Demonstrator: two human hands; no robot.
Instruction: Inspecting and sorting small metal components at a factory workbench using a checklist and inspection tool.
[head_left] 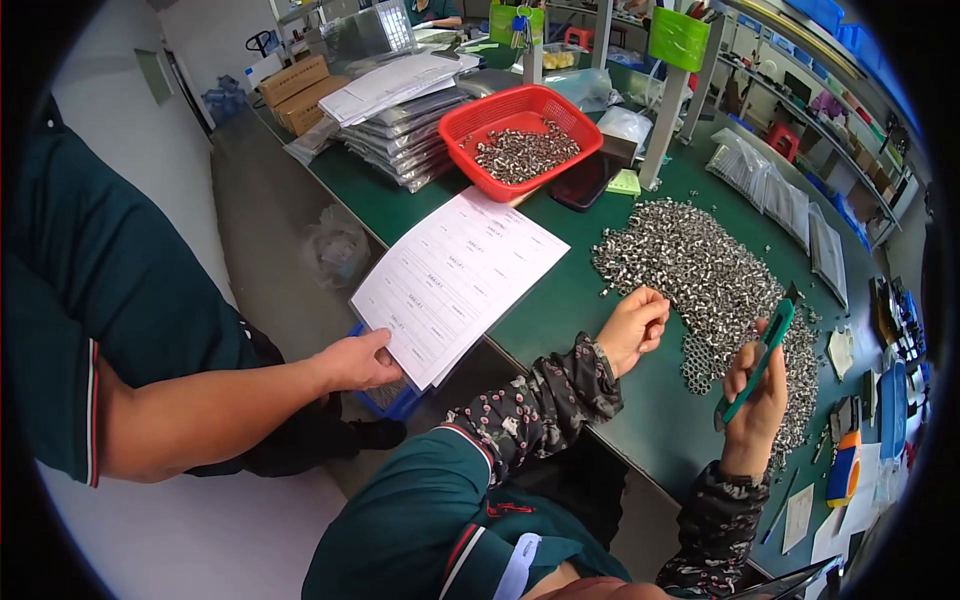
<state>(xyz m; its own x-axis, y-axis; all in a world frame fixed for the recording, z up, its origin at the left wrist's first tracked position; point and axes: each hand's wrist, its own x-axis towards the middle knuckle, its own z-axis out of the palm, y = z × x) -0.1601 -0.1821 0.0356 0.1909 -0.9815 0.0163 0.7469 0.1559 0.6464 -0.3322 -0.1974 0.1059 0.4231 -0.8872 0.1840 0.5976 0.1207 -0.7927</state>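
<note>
Right hand: fingers curled and pressed around a slim teal plastic tool with a dark tip, held upright and tilted, the tip just above the fingertips. It hangs over the near edge of a broad heap of small shiny metal parts spread on the green matte worktable.

Left hand: fingers loosely curled together, resting on the table just beside the heap's left border; what they pinch, if anything, cannot be told.

At the table's near-left edge another person's hand grips a white printed paper sheet. Toward the far edge, a red perforated plastic basket holds more metal parts.
</note>
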